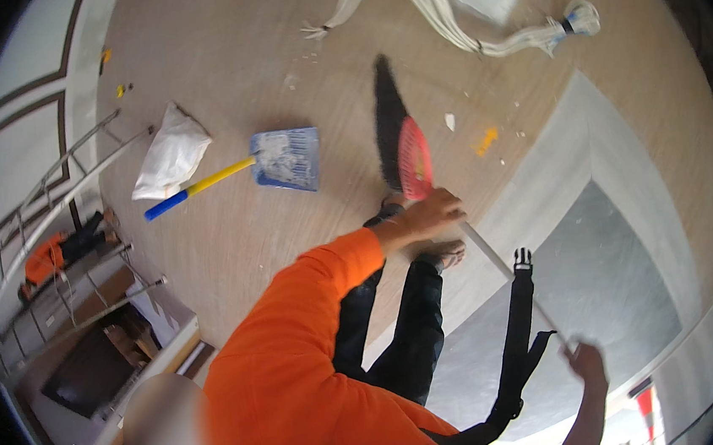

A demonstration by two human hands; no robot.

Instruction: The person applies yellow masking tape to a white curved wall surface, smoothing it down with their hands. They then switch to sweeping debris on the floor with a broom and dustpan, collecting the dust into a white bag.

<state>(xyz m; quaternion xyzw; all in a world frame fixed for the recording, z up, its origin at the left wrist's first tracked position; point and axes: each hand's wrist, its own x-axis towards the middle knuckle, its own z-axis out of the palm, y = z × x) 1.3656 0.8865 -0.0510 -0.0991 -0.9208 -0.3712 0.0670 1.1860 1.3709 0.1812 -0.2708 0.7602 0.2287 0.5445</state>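
Observation:
Both my hands hold a broom, which slants across the floor. Its red head (416, 162) carries long black bristles (386, 105) that reach away from me. My left hand (425, 215), in an orange sleeve, is closed round the pale handle (488, 252) just behind the head. Lower right, my right hand (587, 362) grips the same handle near its other end and looks slightly blurred. A black strap (516, 336) with a buckle hangs in front of the handle. To the left lies a blue dustpan (286, 161) with a yellow handle (218, 176).
A white sack (172, 154) lies beside the dustpan. Beyond the broom is a bundle of white cables (441, 20). Metal ladder rails (51, 219) stand along the left. Small scraps, including a white piece (450, 122), dot the wood-look floor. My feet (447, 253) are near the broom head.

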